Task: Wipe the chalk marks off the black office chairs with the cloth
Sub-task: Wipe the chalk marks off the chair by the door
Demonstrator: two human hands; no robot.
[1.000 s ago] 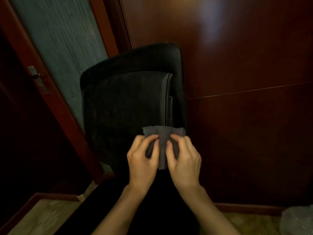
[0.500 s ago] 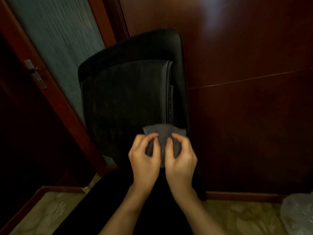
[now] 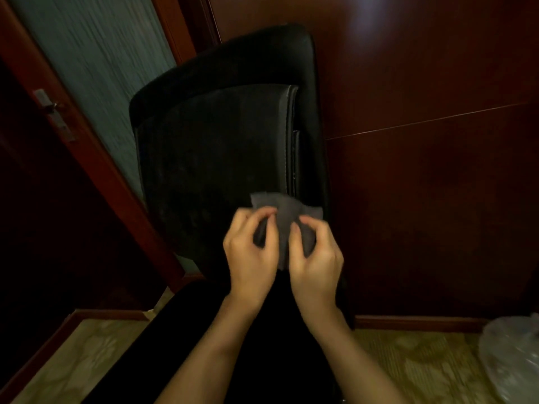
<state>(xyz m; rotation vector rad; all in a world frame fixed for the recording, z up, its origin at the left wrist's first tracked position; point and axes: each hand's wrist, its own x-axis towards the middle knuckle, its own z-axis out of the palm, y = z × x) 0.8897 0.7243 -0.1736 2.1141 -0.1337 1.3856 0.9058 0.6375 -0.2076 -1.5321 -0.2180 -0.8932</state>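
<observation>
While both hands bunch the grey cloth (image 3: 287,217) in front of the chair (image 3: 215,158), the likeliest trouble is a poor wiping face. The left hand (image 3: 252,258) pinches the cloth's left edge between thumb and curled fingers, and the right hand (image 3: 316,260) does the same on its right edge, so the fabric sits crumpled between them, not flat. Pressed to the seat back like that, it would probably touch the upholstery only at a few folds and smear chalk instead of lifting it. A loose corner could also slip from one pinch once the hands part.

Dim light adds a second risk: no chalk mark can be made out on the dark backrest, so patches may be missed.

The cloth hangs in the air just before the lower right part of the backrest, whether touching it cannot be told. Its long axis runs up and down in the view, top edge spread toward the chair, narrow tail dropping between the wrists. The chair stands against a wooden wall (image 3: 423,170), its back rising away from the person.
</observation>
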